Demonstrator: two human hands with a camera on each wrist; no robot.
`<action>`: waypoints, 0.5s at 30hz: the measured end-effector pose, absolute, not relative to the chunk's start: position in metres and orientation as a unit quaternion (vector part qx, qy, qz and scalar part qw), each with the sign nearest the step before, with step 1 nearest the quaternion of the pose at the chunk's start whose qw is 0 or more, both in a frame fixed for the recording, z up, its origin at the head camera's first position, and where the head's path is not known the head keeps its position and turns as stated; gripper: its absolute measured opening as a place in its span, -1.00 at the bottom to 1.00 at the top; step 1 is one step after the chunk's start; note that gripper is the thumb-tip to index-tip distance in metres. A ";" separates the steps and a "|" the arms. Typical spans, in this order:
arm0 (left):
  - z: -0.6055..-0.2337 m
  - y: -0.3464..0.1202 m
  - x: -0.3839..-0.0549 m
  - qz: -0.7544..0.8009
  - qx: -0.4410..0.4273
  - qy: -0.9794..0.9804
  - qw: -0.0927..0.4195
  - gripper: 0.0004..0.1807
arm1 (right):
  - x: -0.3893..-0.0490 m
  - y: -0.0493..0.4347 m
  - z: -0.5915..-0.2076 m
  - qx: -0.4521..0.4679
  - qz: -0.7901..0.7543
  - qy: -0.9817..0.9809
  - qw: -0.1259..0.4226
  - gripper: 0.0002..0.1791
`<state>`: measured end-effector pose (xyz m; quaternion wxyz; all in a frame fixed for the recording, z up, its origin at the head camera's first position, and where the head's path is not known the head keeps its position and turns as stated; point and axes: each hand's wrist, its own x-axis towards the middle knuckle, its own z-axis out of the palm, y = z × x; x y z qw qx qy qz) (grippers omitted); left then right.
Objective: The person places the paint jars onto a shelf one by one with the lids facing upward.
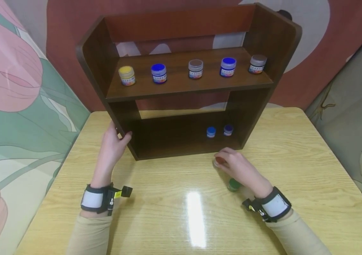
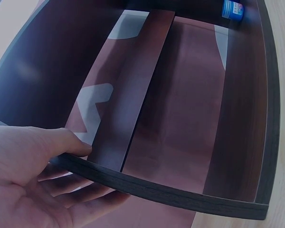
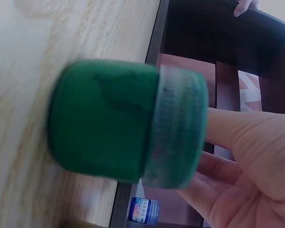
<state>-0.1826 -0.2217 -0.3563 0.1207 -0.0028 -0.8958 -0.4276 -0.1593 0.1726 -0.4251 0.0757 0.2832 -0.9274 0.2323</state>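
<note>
My left hand holds the left side panel of a dark wooden shelf. In the left wrist view the thumb lies inside the panel and the fingers outside it. My right hand pinches a small paint jar with a reddish-brown lid, low over the table just before the shelf's front edge. Under that wrist stands a green paint jar, apart from the fingers. Looming close in the right wrist view, the green jar hides the pinched jar and the fingertips of my right hand.
On the upper board stand several jars: yellow, blue, brown-lidded, another blue and grey-brown. A light blue jar and a dark blue one stand lower right. A wooden table carries everything.
</note>
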 end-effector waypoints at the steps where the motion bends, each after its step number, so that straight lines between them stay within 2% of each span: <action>1: -0.356 -0.222 -0.183 -0.428 -0.003 -0.896 0.121 -0.44 | -0.160 0.173 -0.425 0.283 0.233 -0.927 0.077 -0.72; 15: -0.354 -0.221 -0.180 -0.429 -0.003 -0.896 0.115 -0.41 | -0.163 0.173 -0.415 0.283 0.241 -0.923 0.098 -0.66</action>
